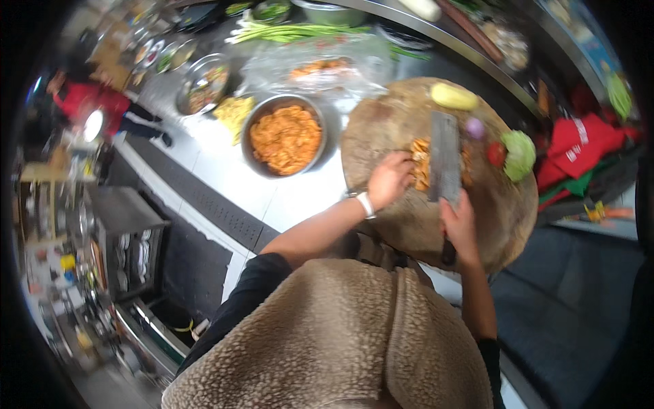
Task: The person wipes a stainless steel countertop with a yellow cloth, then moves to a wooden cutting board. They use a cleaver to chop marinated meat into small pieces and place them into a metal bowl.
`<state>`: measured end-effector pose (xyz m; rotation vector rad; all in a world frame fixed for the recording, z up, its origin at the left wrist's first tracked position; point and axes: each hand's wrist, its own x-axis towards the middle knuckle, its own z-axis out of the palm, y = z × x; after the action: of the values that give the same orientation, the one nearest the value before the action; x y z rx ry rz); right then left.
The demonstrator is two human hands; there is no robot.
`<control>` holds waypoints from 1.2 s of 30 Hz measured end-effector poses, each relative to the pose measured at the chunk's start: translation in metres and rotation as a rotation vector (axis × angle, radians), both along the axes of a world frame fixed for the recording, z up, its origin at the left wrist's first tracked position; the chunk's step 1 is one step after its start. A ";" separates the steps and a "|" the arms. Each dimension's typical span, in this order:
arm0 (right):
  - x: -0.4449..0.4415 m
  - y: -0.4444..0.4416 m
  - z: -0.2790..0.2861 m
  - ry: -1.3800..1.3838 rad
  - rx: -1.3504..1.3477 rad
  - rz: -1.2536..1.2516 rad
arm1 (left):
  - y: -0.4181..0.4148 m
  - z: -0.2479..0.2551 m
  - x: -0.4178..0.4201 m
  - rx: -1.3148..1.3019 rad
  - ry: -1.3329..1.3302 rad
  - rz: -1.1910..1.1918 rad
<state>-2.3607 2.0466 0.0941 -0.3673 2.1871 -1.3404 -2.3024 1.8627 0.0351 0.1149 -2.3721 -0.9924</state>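
Note:
My right hand (460, 225) is closed on the handle of a cleaver (445, 156), its broad blade among orange-coated food pieces (421, 162) on a round wooden chopping block (378, 117). Bent fingers of my left hand (392, 179) touch the left edge of those pieces; a white band circles that wrist. More of the orange food shows right of the blade. Around the block's far and right side lie a peeled yellow vegetable (454, 97), a small purple onion (475, 128), a red tomato piece (495, 154) and a pale green lettuce or cabbage piece (519, 156).
Left of the block stands a steel pot (322, 153) of orange-coated food. Beyond are a steel bowl (181, 97), a plastic bag (357, 71) and green onions (301, 31). A metal shelf edge (460, 46) crosses behind the block. A person in red (97, 105) stands far left.

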 end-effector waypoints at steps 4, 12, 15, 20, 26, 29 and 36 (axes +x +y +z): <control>0.009 0.001 0.021 0.135 0.126 0.132 | -0.022 0.015 0.012 -0.025 0.009 0.093; 0.029 -0.018 0.009 0.033 0.265 0.430 | -0.137 -0.002 0.074 0.000 -0.563 0.576; 0.019 -0.015 0.014 0.226 0.303 0.428 | -0.151 0.003 0.066 0.279 -0.705 0.519; -0.003 0.002 0.016 0.351 0.442 0.357 | -0.163 -0.024 0.071 -0.138 -0.609 0.484; 0.000 0.007 0.007 0.352 0.440 0.312 | -0.181 0.001 0.071 0.345 -0.534 0.457; 0.001 0.009 -0.001 0.440 0.380 0.309 | -0.210 0.017 0.095 1.067 -0.341 0.393; 0.000 0.010 -0.006 0.457 0.377 0.315 | -0.255 0.064 0.121 1.373 -0.169 0.321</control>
<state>-2.3605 2.0564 0.0877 -0.8942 2.5446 -0.7001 -2.1818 1.6077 0.0995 1.0455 -1.2861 -2.2533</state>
